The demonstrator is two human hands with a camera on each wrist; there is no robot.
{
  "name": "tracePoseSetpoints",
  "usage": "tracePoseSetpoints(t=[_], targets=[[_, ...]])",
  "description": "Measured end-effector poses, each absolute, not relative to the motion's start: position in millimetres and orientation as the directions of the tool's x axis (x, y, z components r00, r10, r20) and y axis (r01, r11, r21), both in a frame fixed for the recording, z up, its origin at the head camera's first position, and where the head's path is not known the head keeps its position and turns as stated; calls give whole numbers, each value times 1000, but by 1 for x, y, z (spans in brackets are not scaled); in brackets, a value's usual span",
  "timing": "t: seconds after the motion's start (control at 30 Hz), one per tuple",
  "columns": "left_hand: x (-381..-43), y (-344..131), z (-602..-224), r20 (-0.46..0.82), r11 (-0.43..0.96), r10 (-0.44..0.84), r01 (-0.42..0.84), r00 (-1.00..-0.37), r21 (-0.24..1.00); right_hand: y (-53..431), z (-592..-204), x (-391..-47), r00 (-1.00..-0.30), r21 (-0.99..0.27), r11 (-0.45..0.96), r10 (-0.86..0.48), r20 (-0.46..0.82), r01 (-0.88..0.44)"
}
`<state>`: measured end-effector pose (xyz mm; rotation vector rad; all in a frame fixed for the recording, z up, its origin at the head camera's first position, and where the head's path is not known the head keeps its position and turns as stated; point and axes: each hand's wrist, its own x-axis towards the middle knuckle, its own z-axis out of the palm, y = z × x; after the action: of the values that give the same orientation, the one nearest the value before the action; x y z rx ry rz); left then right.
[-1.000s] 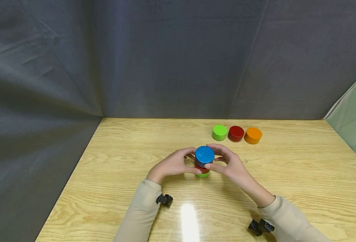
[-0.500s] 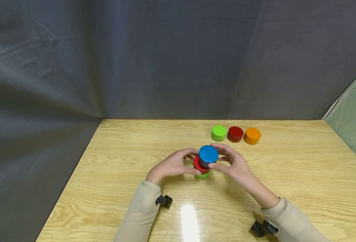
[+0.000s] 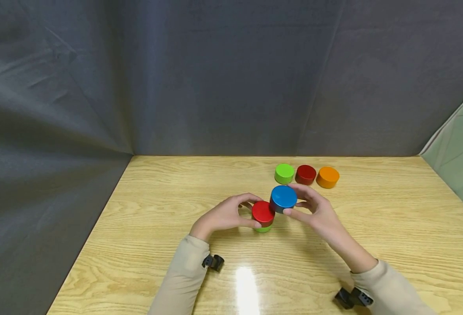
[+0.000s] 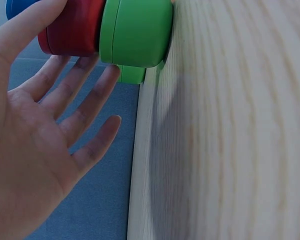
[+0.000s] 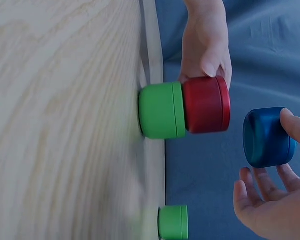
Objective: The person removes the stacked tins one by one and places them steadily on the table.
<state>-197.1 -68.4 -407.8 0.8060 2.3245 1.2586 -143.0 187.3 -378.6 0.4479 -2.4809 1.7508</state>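
Observation:
A green round lidded tin (image 3: pixel 263 229) stands on the table with a red tin (image 3: pixel 263 212) stacked on it. My left hand (image 3: pixel 227 213) holds the red tin from the left, thumb in front and fingers behind. Thumb and fingers of my right hand (image 3: pixel 321 214) pinch a blue tin (image 3: pixel 283 197) at its side. In the right wrist view the blue tin (image 5: pixel 267 137) hangs slightly tilted, apart from the red tin (image 5: pixel 207 105). The left wrist view shows the green tin (image 4: pixel 135 32) resting on the wood, below the red one.
Behind the stack, a second green tin (image 3: pixel 284 173), a dark red tin (image 3: pixel 305 174) and an orange tin (image 3: pixel 328 177) stand in a row. Grey cloth (image 3: pixel 223 78) hangs at the back and left of the wooden table (image 3: pixel 156 183). Greenish cloth (image 3: pixel 461 153) borders the right side.
My right hand has lifted the blue tin off the red one and carried it to the right, uncovering the red top. My left hand has stayed at the red tin.

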Motion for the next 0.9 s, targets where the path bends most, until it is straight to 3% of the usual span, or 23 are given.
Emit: tracePoseSetpoints(t=[0.9], targets=[[-196,-69,-407,-63,447,628,293,-776,845,221,-377,-140,-971,-916,323,-102,215,-236]])
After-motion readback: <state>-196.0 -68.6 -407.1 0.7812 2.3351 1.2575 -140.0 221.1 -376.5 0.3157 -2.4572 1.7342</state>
